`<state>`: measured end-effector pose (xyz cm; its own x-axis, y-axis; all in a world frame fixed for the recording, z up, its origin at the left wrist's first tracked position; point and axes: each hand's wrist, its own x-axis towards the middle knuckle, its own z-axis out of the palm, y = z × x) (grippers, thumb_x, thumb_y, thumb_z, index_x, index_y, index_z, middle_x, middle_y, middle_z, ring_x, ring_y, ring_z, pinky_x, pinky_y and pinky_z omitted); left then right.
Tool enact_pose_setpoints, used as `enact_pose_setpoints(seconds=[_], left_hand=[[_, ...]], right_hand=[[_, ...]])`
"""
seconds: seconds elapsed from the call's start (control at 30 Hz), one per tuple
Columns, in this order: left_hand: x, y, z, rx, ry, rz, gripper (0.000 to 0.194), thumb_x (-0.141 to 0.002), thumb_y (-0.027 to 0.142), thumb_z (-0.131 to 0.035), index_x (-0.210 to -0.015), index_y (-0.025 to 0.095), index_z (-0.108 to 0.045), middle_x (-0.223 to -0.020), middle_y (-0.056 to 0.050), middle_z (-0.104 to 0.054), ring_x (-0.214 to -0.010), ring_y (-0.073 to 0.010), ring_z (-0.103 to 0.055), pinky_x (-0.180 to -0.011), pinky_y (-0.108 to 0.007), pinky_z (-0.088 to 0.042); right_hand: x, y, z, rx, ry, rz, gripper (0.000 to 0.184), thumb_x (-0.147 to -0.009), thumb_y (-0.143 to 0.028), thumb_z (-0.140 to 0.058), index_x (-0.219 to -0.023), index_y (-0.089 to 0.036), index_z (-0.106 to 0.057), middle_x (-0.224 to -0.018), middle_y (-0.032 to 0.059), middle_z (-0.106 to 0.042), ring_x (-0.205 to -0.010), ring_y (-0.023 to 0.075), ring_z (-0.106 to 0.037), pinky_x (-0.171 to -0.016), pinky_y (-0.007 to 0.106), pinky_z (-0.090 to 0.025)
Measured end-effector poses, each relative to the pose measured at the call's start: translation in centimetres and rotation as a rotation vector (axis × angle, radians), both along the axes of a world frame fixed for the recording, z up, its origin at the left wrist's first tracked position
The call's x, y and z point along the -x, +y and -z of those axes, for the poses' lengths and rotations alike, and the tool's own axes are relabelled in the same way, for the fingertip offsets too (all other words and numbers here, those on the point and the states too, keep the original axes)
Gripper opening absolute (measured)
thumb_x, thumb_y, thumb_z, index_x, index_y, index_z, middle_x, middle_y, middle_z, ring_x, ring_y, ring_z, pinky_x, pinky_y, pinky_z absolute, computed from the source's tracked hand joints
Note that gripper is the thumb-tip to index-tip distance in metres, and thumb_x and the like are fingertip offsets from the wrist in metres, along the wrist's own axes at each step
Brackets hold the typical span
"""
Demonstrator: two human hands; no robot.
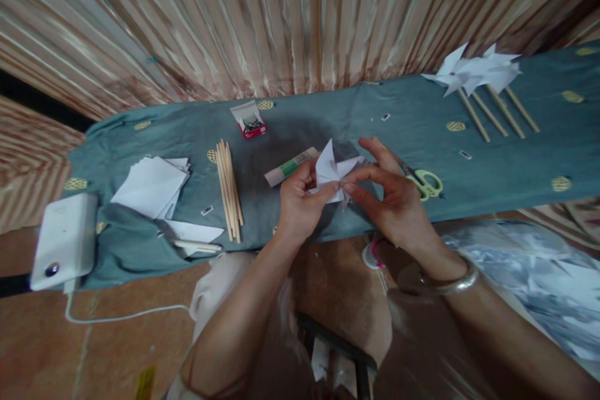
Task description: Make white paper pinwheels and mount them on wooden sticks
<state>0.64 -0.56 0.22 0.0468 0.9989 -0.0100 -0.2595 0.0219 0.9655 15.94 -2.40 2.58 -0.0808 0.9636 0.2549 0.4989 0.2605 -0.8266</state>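
A folded white paper pinwheel is held between both hands over the table. My left hand grips its left side, with the thumb pressed near the centre. At that centre the thumb and index finger of my right hand pinch; whether a pin is between them is too small to make out. Behind my left hand lies a green-and-white glue stick or small box. Scissors with light green handles rest beside my right hand, their blades partly hidden by it.
The cloth-covered table bears a small red box of metal pins, wooden sticks, white paper sheets and a white power bank with a cable. Finished-looking pinwheels on sticks lie at the far right. A curtain hangs behind.
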Motion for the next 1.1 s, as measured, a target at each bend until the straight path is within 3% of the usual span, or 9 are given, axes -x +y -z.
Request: enact_pose_setpoints(seconds=[0.37,1.1], left_hand=[[-0.01,-0.11,-0.4,-0.024,0.035,0.006,0.041,-0.064,0.02,-0.075,-0.104,0.017,-0.067,-0.098,-0.004,-0.075,-0.089,-0.0207,-0.069,-0.083,-0.032,-0.054],[0.11,-0.14,-0.5,0.011,0.022,0.001,0.037,-0.064,0.022,-0.076,-0.1,0.018,-0.068,-0.089,-0.002,-0.075,-0.082,-0.0191,-0.069,-0.075,-0.029,-0.054]], right_hand=[[0.22,0.0,0.14,0.078,0.062,0.015,0.01,-0.082,-0.033,-0.066,-0.079,-0.023,-0.068,-0.148,0.0035,-0.047,-0.145,0.0278,-0.03,-0.119,0.052,-0.017],[0.14,-0.07,0.08,0.049,0.068,-0.006,0.004,-0.082,-0.029,-0.066,-0.081,-0.025,-0.069,-0.146,0.0015,-0.049,-0.144,0.0276,-0.032,-0.119,0.055,-0.018]])
